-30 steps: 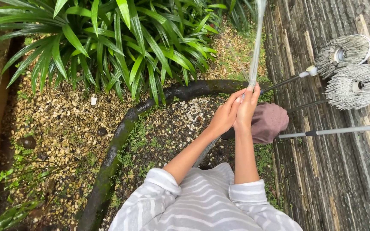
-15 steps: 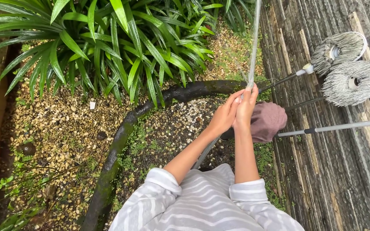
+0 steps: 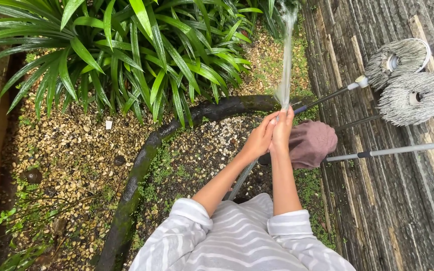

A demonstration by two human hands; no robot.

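My left hand and my right hand are pressed palm to palm, fingers straight, in front of my chest. A thin stream of water runs from the top edge of the view down onto my fingertips and spreads there. Neither hand holds anything. I wear a grey and white striped top with the sleeves pushed up. Just right of my hands lies a mauve cloth. A grey pole slants below my left forearm.
Two string mop heads lean on the dark stone wall at right, their handles reaching toward the cloth. A curved dark mossy kerb borders wet gravel. A broad-leaved green plant fills the upper left.
My hands stay together in the stream, barely shifted. The water now looks wider and more broken where it meets my fingers.
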